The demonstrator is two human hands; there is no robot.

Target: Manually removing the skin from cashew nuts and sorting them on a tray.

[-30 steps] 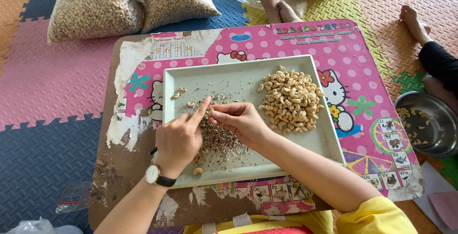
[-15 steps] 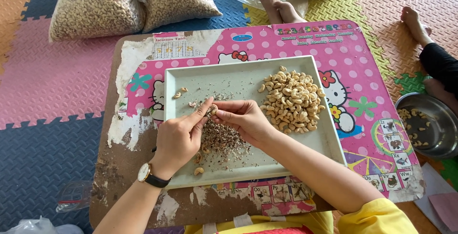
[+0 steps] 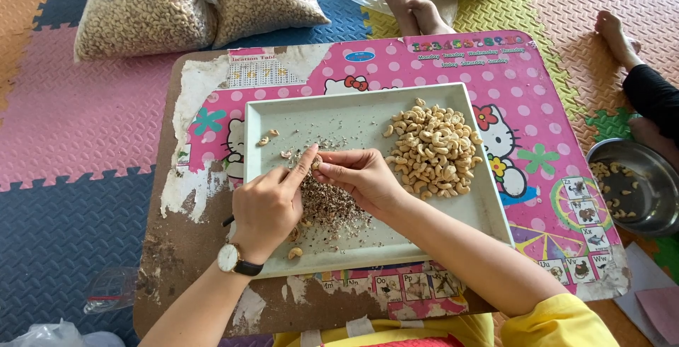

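At far left, foam mats [image 3: 78, 113] cover the floor, and two clear sacks [image 3: 198, 4] of cashews lie on them beyond my low table [image 3: 212, 99]. On the table sits a pale square tray [image 3: 353, 117]. My left hand [image 3: 267, 209], a watch [image 3: 230, 258] at its wrist, rests over the tray's near left part, forefinger stretched out and thumb closed against it; a thin dark tool seems to lie under the palm, though I cannot tell its shape. Between both hands I pinch one cashew [image 3: 316, 162], held just above a heap of husks [image 3: 327, 205]. My right hand [image 3: 361, 177] curls around that nut, thumb and fingertips nearly shut upon it. Further right lies a pile of peeled cashews [image 3: 431, 152] in the tray's far right part. At far right a steel bowl [image 3: 633, 188] holding a few nuts stands on the floor, beside another person's leg [image 3: 647, 92].
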